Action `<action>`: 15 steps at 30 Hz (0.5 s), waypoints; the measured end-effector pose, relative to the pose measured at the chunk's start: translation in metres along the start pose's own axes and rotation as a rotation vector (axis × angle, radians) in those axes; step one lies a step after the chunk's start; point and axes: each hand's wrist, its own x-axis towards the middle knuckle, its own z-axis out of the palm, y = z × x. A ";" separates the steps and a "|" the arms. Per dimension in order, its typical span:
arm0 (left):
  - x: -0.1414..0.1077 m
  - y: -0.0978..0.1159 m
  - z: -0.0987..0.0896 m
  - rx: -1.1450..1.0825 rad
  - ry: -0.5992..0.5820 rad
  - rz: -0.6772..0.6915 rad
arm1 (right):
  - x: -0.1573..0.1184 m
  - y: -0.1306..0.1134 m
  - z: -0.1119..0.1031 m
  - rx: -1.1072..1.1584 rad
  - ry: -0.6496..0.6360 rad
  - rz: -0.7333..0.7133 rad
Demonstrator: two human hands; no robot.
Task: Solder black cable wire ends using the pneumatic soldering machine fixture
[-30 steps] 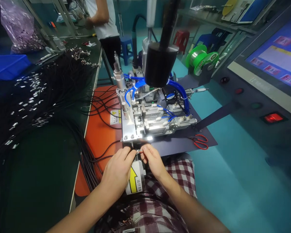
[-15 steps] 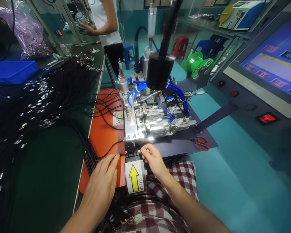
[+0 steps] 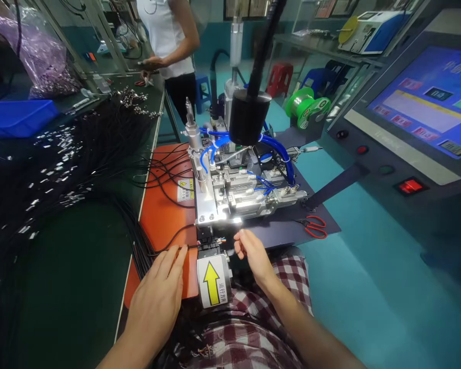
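Note:
My left hand (image 3: 159,284) rests on the orange plate (image 3: 159,200), its fingers nearly straight and their tips pressing on a black cable (image 3: 192,246). This cable runs into a small black fixture (image 3: 209,249) at the near end of the bench machine (image 3: 249,192). Thin coloured wire ends (image 3: 222,240) stick out of the fixture's right side. Just right of them, apart from the wires, is my right hand (image 3: 251,254) with fingers curled in; nothing shows between them. A white cover with a yellow arrow (image 3: 212,283) sits just below the fixture.
Bundles of black cables (image 3: 80,148) cover the dark bench at left, near a blue tray (image 3: 19,118). Red-handled scissors (image 3: 315,226) lie on the machine's base. A control panel with a screen (image 3: 426,107) stands at right. Another person (image 3: 169,46) stands behind the bench.
My right hand has drawn back to the right from the fixture, leaving the coloured wire ends exposed. My left hand stays at the cable. The other person's hands have shifted.

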 end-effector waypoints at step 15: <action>0.042 -0.040 -0.048 -0.467 -0.315 0.191 | -0.023 -0.011 -0.021 -0.023 0.094 0.023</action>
